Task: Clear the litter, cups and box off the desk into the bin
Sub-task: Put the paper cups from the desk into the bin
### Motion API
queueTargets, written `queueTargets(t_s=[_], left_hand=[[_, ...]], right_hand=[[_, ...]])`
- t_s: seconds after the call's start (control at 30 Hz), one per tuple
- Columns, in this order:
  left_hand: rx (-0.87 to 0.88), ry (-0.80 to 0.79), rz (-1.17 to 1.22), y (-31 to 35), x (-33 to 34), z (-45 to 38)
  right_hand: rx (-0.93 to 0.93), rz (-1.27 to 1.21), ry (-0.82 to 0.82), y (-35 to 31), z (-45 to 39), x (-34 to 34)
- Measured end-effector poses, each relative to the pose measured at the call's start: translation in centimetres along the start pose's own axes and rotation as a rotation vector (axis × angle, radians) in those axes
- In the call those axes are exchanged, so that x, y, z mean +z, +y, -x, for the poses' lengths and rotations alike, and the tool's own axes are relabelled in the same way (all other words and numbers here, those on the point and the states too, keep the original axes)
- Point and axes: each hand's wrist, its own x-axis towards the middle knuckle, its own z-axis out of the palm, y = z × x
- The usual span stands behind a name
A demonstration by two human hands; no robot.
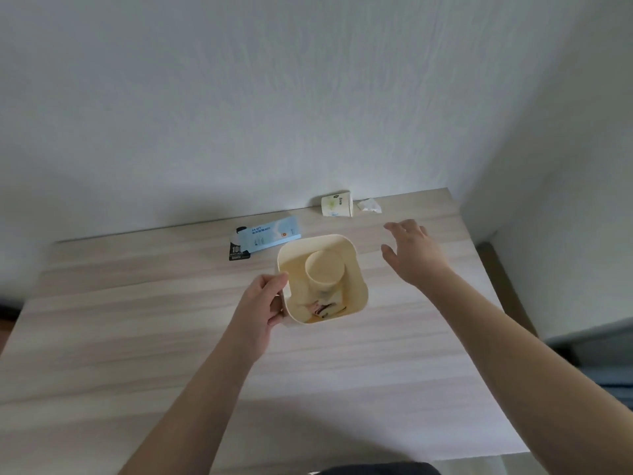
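A cream square bin (pixel 358 269) stands on the wooden desk (pixel 171 320) near the middle. Inside it lie a pale paper cup (pixel 325 270) and some dark and pink wrappers (pixel 322 308). My left hand (pixel 262 303) grips the bin's left rim. My right hand (pixel 412 253) hovers open to the right of the bin, fingers spread toward the back wall. Against the wall lies a paper cup on its side (pixel 337 205) with a crumpled white paper (pixel 369 205) beside it. A light blue box (pixel 269 238) lies over a black card (pixel 239 253) behind the bin.
The desk meets a white wall at the back and another wall at the right. A dark, blue-grey piece of furniture (pixel 603 358) stands beyond the desk's right edge. The near half of the desk is bare wood.
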Motion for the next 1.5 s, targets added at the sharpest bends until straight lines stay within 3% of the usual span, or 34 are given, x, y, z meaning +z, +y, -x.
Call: queueTargets(t_s=[0.37, 0.53, 0.8, 0.93, 1.3, 1.4, 1.5], left_hand=[[0.050, 0.019, 0.100, 0.5, 1.2, -5.7], [0.049, 0.037, 0.143, 0.2, 1.8, -7.6], [0.050, 0.070, 0.125, -0.6, 0.9, -9.2], [0.040, 0.071, 0.142, -0.7, 1.0, -9.7], [0.021, 0.099, 0.129, 0.0, 2.4, -10.5], [0.031, 0.089, 0.081, 0.3, 3.0, -10.6], [0.025, 0.079, 0.075, 0.3, 3.6, -10.7]], right_hand=[[-0.068, 0.091, -0.194, 2.3, -12.5, 4.8], [0.084, 0.098, -0.384, 3.3, -16.5, 7.8], [0.079, 0.155, -0.452, 3.5, -19.5, 11.2], [0.023, 0.128, -0.318, 4.1, -19.2, 12.0], [-0.045, -0.445, 0.178, 2.1, -12.7, 4.2], [-0.197, -0.529, 0.205, -0.1, -9.1, 1.3], [-0.472, -0.567, 0.082, -1.8, -6.2, -0.2]])
